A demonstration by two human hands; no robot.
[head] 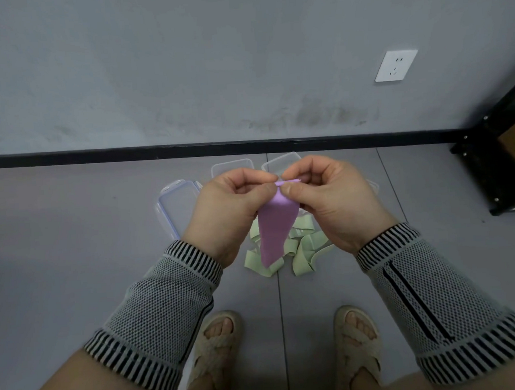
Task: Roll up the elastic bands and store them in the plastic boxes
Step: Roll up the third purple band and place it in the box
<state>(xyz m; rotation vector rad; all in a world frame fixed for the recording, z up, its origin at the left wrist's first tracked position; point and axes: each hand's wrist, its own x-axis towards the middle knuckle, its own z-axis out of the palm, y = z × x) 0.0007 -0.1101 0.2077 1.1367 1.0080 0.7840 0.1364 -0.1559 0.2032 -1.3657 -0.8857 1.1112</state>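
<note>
1. We held the purple elastic band (274,232) up in the air in front of us, above the floor (73,234), with its top edge at the fingertips and the rest hanging free.
2. It looked thin, light and limp, draping under its own weight; we judged it stretchy and a little slippery, so the hold belonged at the very end, where a tight first turn could start.
3. Its long axis ran nearly straight down, the upper end pointing away from us toward the wall, the lower end tapering over the pile below.
4. Our left hand (235,202) and right hand (325,197) both pinched the band's top edge between thumb and forefinger, fingertips almost touching.
5. Beneath it lay a loose heap of pale green bands (301,252) on the floor.
6. Beyond those sat the clear plastic boxes (179,208), several of them, partly hidden by our hands.
</note>
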